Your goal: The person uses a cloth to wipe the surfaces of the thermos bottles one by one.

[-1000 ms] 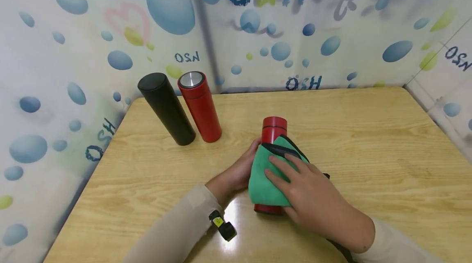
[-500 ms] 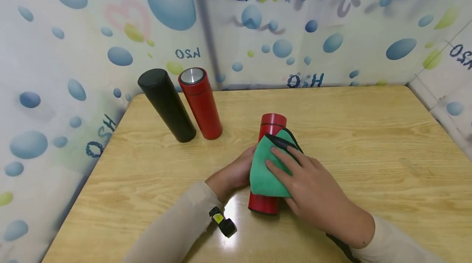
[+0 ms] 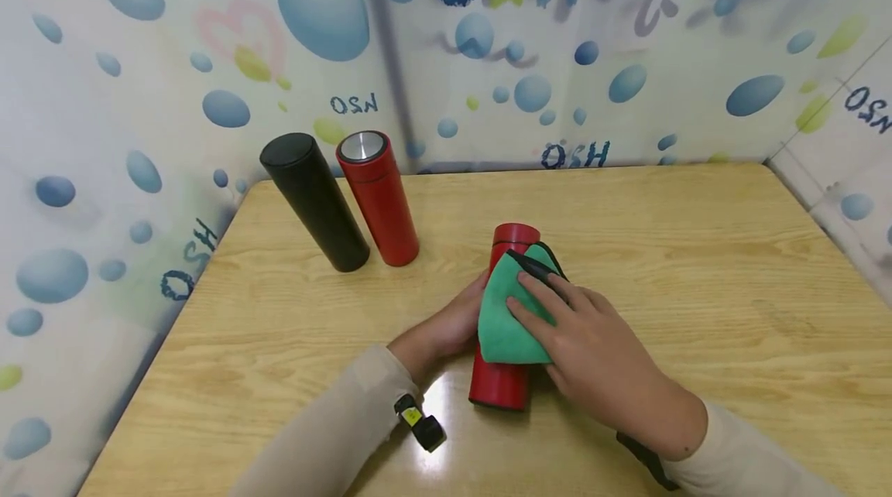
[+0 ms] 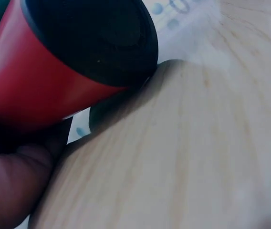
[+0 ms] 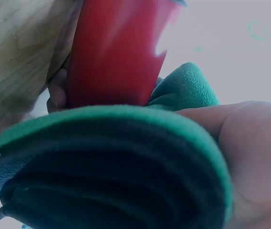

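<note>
A red thermos bottle (image 3: 499,385) lies in the middle of the table in the head view, its far end tilted slightly right. My left hand (image 3: 454,323) grips it from the left side, fingers hidden behind it. In the left wrist view, the bottle's dark base (image 4: 97,38) hangs just over the wood. A green cloth (image 3: 511,327) with black edging covers the bottle's middle. My right hand (image 3: 601,361) holds this cloth against the bottle, fingers bent over it. The right wrist view shows the cloth's folded layers (image 5: 107,167) below the bare red side.
Two more thermos bottles stand upright at the back left: a black one (image 3: 317,207) and a red one (image 3: 383,207) with a silver lid top. Behind the wooden table (image 3: 669,249) rises a wall (image 3: 446,79) patterned with blue drops.
My right hand has slid the cloth a little up along the bottle, uncovering more of its near end. The bottle's near end has shifted slightly left. The left hand stays about where it was.
</note>
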Available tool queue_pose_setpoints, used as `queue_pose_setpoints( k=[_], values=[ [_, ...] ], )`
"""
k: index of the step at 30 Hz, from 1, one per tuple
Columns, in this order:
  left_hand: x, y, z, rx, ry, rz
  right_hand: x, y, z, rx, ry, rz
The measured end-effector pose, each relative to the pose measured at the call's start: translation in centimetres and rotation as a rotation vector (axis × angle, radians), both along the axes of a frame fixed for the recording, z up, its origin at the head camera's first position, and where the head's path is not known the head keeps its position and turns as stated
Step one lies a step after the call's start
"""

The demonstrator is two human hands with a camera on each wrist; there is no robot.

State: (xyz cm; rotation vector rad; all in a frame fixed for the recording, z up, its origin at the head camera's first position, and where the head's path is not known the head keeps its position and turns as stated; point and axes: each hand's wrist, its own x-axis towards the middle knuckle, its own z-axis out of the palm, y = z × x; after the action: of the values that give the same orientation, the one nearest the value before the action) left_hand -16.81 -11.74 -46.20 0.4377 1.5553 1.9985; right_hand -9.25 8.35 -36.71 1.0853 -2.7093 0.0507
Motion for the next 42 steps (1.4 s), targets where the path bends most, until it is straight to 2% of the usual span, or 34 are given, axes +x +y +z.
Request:
queue_pose_setpoints(
  k=[3, 5, 7, 11, 17, 20, 24, 27, 30, 33, 37, 39, 42],
  values=[
    [0.0, 0.0, 0.2, -0.076, 0.02, -0.016, -0.2, 0.1, 0.0, 0.001, 0.012, -0.009],
    [0.1, 0.2, 0.5, -0.111, -0.014, -0.005, -0.4, 0.1, 0.1, 0.004, 0.019, -0.022],
    [0.2, 0.3, 0.7, -0.108, -0.057, 0.009, -0.5, 0.1, 0.2, 0.008, 0.019, -0.033],
    [0.7, 0.6, 0.6, -0.036, -0.127, 0.04, -0.5, 0.2, 0.3, 0.018, -0.003, -0.061],
    [0.9, 0.6, 0.4, -0.021, -0.134, -0.013, -0.5, 0.3, 0.2, 0.006, -0.054, -0.115],
    [0.8, 0.6, 0.4, -0.017, -0.109, -0.048, -0.6, 0.4, 0.1, -0.011, -0.078, -0.137],
    [0.7, 0.6, 0.6, -0.032, -0.081, -0.051, -1.0, 0.6, 0.1, -0.047, -0.103, -0.151],
    [0.6, 0.5, 0.9, -0.047, -0.084, -0.039, -1.2, 0.6, 0.2, -0.065, -0.108, -0.142],
    [0.7, 0.5, 0.8, -0.02, -0.102, -0.021, -1.2, 0.4, 0.0, -0.063, -0.116, -0.123],
    [0.7, 0.7, 0.6, 0.043, -0.149, 0.015, -1.1, 0.3, -0.3, -0.046, -0.134, -0.102],
    [0.6, 0.7, 0.4, 0.109, -0.232, 0.097, -0.8, 0.1, -0.6, -0.022, -0.135, -0.057],
    [0.5, 0.6, 0.3, 0.129, -0.245, 0.117, -0.7, 0.1, -0.8, -0.018, -0.126, -0.043],
    [0.4, 0.4, 0.3, 0.141, -0.237, 0.115, -0.4, 0.0, -0.8, -0.027, -0.135, -0.039]
  ],
)
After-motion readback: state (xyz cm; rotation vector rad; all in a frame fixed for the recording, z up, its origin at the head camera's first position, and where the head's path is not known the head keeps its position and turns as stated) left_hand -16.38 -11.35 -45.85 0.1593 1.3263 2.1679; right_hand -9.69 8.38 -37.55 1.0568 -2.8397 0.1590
